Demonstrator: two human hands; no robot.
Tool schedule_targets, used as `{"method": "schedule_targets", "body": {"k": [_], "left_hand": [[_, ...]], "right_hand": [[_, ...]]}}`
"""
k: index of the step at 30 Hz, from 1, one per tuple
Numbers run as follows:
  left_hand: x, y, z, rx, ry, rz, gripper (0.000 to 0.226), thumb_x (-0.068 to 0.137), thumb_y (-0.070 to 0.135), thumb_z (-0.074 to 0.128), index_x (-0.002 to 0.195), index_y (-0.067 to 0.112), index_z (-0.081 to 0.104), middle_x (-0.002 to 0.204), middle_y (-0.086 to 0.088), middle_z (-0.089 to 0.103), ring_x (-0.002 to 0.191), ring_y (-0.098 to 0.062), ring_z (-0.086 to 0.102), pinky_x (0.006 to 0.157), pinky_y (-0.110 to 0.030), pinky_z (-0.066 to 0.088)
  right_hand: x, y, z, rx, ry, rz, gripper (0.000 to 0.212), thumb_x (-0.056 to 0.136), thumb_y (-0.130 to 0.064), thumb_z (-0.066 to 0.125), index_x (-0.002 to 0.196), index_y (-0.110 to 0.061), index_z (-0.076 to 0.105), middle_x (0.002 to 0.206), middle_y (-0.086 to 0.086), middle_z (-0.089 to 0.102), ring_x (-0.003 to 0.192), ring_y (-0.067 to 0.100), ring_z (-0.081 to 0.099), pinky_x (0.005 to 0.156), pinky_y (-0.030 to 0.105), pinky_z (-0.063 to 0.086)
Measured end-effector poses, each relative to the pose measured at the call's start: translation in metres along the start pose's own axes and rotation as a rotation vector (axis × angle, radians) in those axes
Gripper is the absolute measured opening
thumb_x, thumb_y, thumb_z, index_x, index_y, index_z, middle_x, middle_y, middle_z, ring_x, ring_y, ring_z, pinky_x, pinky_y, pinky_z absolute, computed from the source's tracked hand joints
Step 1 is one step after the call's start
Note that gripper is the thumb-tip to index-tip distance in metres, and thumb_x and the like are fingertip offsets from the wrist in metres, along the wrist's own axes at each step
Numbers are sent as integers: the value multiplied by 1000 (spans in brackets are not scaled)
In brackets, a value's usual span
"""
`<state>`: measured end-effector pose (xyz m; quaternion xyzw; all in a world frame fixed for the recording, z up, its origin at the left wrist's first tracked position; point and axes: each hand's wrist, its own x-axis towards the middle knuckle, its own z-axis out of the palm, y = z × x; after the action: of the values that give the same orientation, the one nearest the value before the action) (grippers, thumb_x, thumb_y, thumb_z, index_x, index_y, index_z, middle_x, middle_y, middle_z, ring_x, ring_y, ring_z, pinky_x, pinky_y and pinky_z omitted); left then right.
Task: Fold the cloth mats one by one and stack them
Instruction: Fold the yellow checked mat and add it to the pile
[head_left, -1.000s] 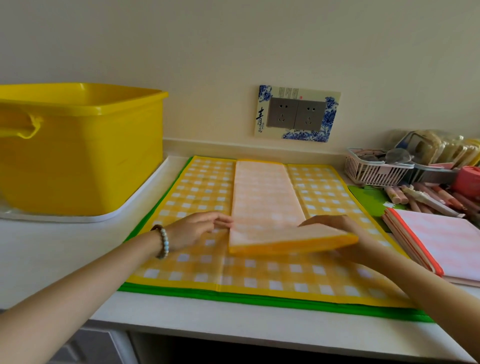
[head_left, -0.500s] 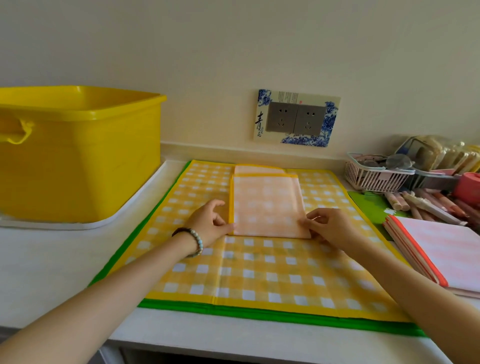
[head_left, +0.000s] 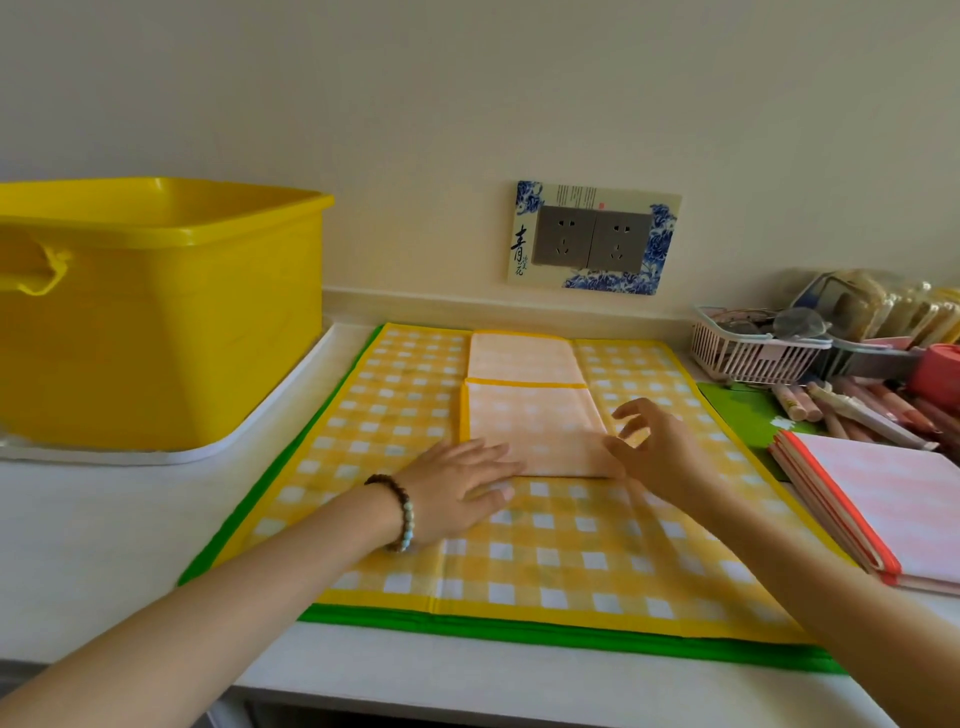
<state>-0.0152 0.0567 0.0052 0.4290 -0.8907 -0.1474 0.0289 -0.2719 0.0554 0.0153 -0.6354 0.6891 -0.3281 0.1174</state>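
Note:
A narrow folded mat (head_left: 530, 410), pale orange check with a yellow border, lies on a spread yellow checked mat (head_left: 395, 415). Its near part is folded back over itself, leaving a strip of its far end uncovered. My left hand (head_left: 457, 488) lies flat, fingers pressing the near left corner of the fold. My right hand (head_left: 649, 447) hovers at the near right corner with fingers spread, holding nothing. A green mat (head_left: 519, 629) shows under the yellow one. A stack of folded pink mats (head_left: 893, 509) with an orange edge sits at the right.
A big yellow tub (head_left: 156, 312) stands on a white tray at the left. A white basket (head_left: 753, 348), jars and several pens (head_left: 857, 410) crowd the back right. A wall socket (head_left: 592, 239) is behind. The counter's front edge runs close below the mats.
The near half of the narrow mat was lifted and folded away from me onto its far half. My left hand slid onto the fold, and my right hand let go and opened.

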Motion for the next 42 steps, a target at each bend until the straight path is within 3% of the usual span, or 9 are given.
{"method": "schedule_targets", "body": {"k": [3,6,8,15,27,30,33,36,42], "left_hand": [[-2,0,2,6,-21,4,46,98,50,20,144,47,13,156,18,1,144,-5,-6,118,-37,-3],[-4,1,2,21,-29,13,47,99,47,19,145,44,11,156,18,-2,143,-4,-9,117,-34,-5],[-4,1,2,24,-26,22,47,100,46,20,145,44,10,156,18,-3,143,-3,-10,117,-35,-5],[-5,-1,6,58,-2,31,49,99,47,22,146,44,9,156,18,-5,142,-1,-12,116,-33,-7],[-15,-19,5,5,38,66,47,98,48,26,144,46,14,154,20,2,134,12,-8,114,-23,-2],[-16,-17,7,18,60,65,52,94,55,23,144,44,14,154,21,2,133,12,-8,112,-20,-4],[-18,-16,5,19,55,46,76,80,73,14,147,39,11,155,20,2,133,12,-7,114,-21,-2],[-19,-14,4,26,47,25,81,78,75,20,149,35,8,155,21,2,132,13,-6,117,-24,0],[-22,-14,2,-51,76,-22,91,74,78,37,148,36,7,156,17,8,139,4,5,115,-25,9]], "right_hand": [[-24,-11,5,-165,-23,-321,34,93,-32,53,127,-27,56,131,-8,56,114,12,57,92,28,44],[-43,-23,13,-287,-287,-487,41,99,-32,39,141,-32,39,149,-15,34,139,4,28,112,18,15],[-50,-23,18,-322,-367,-504,45,101,-37,29,146,-33,28,152,-17,24,142,1,16,112,14,3],[-51,-16,12,-365,-435,-490,48,100,-44,22,147,-39,17,153,-23,14,141,-6,7,112,13,-1],[-46,26,-23,-279,-522,-392,44,98,-44,22,141,-50,18,150,-31,16,137,-15,7,113,16,-1],[-39,25,-24,-257,-502,-382,42,97,-42,35,139,-46,31,147,-25,31,138,-5,23,117,23,13],[-32,18,-29,-182,-380,-363,40,92,-43,51,132,-42,47,137,-23,46,127,0,43,107,21,33],[-25,11,-28,-262,-304,-438,44,90,-43,55,133,-39,47,136,-27,41,127,2,43,104,21,34],[-11,6,-18,-386,-336,-500,41,90,-42,56,131,-36,52,135,-18,52,123,7,51,99,23,40]]}}
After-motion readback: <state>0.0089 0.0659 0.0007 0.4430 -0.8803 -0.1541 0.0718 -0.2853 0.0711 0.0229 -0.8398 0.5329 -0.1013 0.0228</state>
